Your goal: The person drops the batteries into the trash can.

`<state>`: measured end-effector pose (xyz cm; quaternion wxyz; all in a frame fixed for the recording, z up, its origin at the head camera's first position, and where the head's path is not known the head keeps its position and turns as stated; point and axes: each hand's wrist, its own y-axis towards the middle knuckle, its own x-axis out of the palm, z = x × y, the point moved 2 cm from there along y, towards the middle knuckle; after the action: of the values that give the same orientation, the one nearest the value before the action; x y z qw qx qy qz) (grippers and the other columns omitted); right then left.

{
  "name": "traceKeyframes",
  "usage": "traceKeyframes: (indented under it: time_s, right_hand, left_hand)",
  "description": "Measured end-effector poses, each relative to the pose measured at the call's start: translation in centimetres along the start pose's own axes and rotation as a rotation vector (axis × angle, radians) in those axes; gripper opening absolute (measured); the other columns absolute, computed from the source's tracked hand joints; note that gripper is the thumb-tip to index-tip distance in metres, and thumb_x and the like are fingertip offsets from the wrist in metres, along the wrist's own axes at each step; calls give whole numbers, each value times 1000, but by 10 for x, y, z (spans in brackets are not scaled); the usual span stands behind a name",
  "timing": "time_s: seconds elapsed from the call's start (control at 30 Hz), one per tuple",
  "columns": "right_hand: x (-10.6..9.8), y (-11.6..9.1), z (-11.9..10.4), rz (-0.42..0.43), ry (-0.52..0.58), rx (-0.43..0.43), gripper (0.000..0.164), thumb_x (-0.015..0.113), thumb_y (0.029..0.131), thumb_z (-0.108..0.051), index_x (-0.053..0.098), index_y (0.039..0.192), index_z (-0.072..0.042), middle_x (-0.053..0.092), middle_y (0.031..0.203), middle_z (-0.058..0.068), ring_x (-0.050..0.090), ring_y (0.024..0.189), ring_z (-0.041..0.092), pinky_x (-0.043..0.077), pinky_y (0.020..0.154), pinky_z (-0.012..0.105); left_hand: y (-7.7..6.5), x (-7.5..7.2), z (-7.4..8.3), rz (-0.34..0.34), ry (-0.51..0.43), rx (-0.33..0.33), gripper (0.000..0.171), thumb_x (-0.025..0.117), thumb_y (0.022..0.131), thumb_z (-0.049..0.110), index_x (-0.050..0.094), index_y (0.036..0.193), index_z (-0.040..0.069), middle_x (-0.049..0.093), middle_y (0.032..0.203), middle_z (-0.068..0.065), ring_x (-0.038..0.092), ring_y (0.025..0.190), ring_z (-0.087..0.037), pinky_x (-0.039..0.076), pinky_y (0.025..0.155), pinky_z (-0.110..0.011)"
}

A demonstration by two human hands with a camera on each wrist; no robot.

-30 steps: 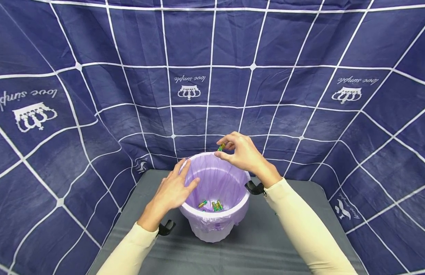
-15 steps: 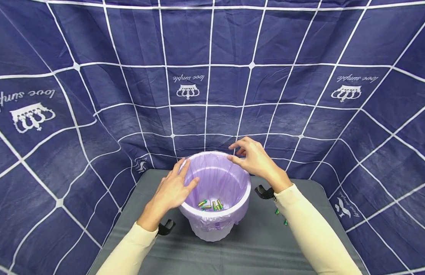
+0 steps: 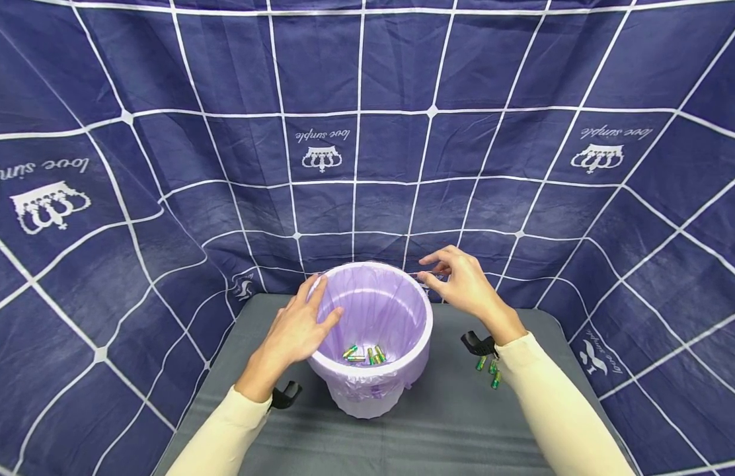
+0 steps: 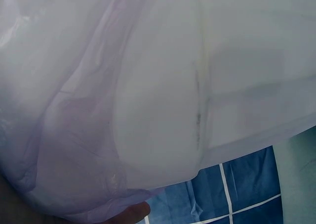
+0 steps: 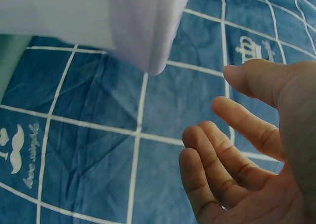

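Your batteries, small smooth green-and-gold cylinders (image 3: 370,357), number eight in sight: five toward six o'clock inside the bin (image 3: 367,398), three on the grey table (image 3: 427,436) near four o'clock, beside your right sleeve (image 3: 558,403). The bin is round, pale lilac and lined with thin, crinkled purple plastic. Your left hand (image 3: 295,330) is at nine o'clock, fingers spread and resting on the rim, thumb over the opening. Your right hand (image 3: 463,281) is off the rim, between two and three, fingers apart and holding nothing. Around hangs navy cloth (image 3: 397,59) with white grid lines; three crowns, near ten, eleven and two, each carry an upside-down "love simple".
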<state>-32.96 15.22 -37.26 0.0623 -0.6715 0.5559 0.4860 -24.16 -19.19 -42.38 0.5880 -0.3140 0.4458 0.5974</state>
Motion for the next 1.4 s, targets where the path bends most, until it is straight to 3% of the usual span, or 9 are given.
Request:
traceKeyframes:
  time_s: [0.27, 0.47, 0.83, 1.07, 1.4]
  right_hand:
    - [-3, -14, 26, 49, -24, 40, 23, 90, 104, -20, 88, 125, -11, 82, 116, 13, 83, 102, 35, 68, 97, 59]
    - [-1, -26, 42, 61, -43, 72, 22, 88, 106, -22, 88, 125, -11, 83, 122, 14, 83, 103, 35, 67, 96, 59]
    - [7, -47, 74, 123, -60, 117, 18, 89, 104, -17, 89, 121, -10, 84, 117, 14, 82, 100, 34, 66, 91, 47]
    - [11, -63, 96, 127, -51, 146, 20, 89, 104, -13, 88, 124, -7, 84, 116, 16, 81, 101, 39, 65, 92, 51]
    - [19, -88, 133, 104, -64, 199, 23, 89, 105, -15, 87, 127, -9, 81, 119, 14, 80, 107, 34, 64, 92, 38]
  left_hand:
    - [-1, -1, -1, 3, -7, -5, 84, 56, 119, 56, 31, 186, 13, 26, 194, -15, 51, 165, -54, 44, 122, -87]
    - [-2, 0, -1, 0, -12, -7, 84, 57, 118, 56, 31, 186, 14, 26, 194, -15, 50, 166, -53, 44, 122, -87]
    - [-1, 1, 1, -9, -23, -14, 84, 57, 119, 56, 29, 187, 16, 24, 195, -12, 47, 169, -52, 41, 124, -88]
    - [-1, 0, 1, -10, -24, -13, 84, 57, 119, 56, 30, 186, 15, 24, 195, -14, 46, 170, -51, 42, 124, -87]
    - [1, 0, -1, -14, -19, -14, 85, 56, 119, 58, 29, 187, 15, 24, 195, -13, 46, 169, -52, 41, 124, -89]
